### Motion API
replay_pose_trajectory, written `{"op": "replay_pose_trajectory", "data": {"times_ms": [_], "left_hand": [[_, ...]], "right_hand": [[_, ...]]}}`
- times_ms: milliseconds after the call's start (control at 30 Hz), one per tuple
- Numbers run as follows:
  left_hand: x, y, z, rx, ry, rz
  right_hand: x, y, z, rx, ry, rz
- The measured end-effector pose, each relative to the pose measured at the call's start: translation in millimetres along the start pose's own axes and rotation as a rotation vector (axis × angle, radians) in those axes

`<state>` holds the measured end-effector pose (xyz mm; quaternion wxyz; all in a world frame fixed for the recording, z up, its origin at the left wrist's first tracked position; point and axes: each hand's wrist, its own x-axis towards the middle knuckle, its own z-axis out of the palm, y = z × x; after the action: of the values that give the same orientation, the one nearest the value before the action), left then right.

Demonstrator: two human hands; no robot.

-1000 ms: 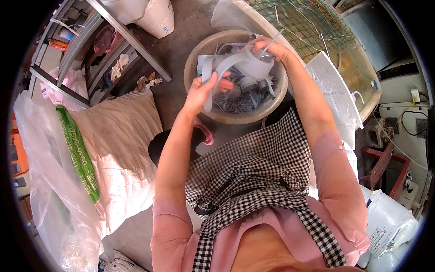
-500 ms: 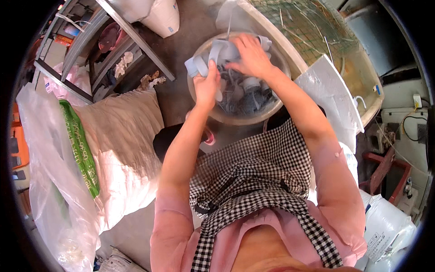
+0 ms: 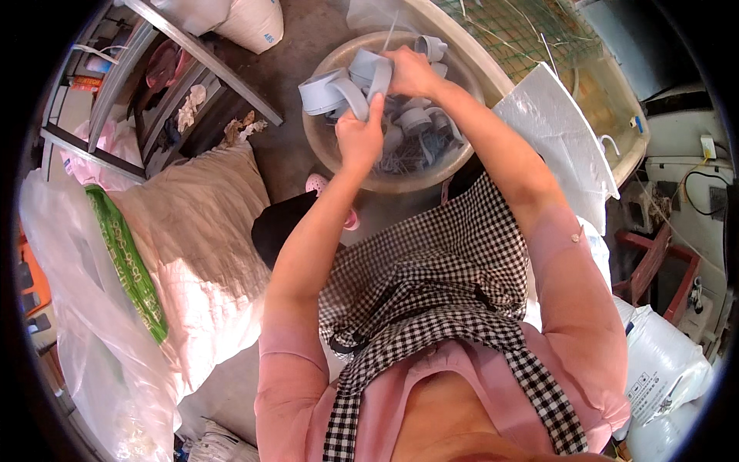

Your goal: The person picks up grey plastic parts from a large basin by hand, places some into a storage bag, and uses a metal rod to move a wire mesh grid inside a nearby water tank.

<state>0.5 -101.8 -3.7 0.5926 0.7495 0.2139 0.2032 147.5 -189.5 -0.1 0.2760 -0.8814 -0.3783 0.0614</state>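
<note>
Over a round translucent basin, my left hand is closed around the curved handle end of a pale grey, cup-shaped plastic part. Its thumb lies against the strap-like handle of a second grey plastic part. My right hand is closed at that second part's upper right side; its fingertips are partly hidden. Several similar grey parts lie in the basin, among them a ring-ended one at the far rim and a round one beneath my right wrist. Thin pale strands lie among them.
A large tub with green netting stands beyond the basin. A silvery sheet leans at the right. To the left are a metal frame, a large woven sack and clear plastic film. White bags lie lower right.
The two grey parts have come up clear of the pile and show side by side in my hands. My right hand has drawn in from the pile and closed on the second part.
</note>
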Motion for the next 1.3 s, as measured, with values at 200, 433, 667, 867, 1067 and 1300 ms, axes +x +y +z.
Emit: {"op": "replay_pose_trajectory", "data": {"times_ms": [200, 433, 667, 867, 1067, 1300], "left_hand": [[-3, -7, 2, -0.199, -0.049, -0.122], [-4, -20, 8, 0.004, -0.025, 0.018], [-5, -22, 10, -0.071, -0.054, 0.044], [3, -17, 8, -0.17, -0.118, -0.081], [10, -9, -11, -0.163, -0.046, -0.136], [4, 9, 1, -0.275, -0.074, -0.074]], "right_hand": [[-1, 2, 3, -0.122, -0.067, -0.063], [-8, 11, 13, -0.137, -0.031, -0.087], [-1, 19, 12, -0.126, 0.011, -0.105], [-3, 18, 11, -0.098, -0.002, 0.036], [-4, -4, -19, -0.022, 0.079, 0.055], [-11, 13, -47, 0.069, 0.091, -0.091]]}}
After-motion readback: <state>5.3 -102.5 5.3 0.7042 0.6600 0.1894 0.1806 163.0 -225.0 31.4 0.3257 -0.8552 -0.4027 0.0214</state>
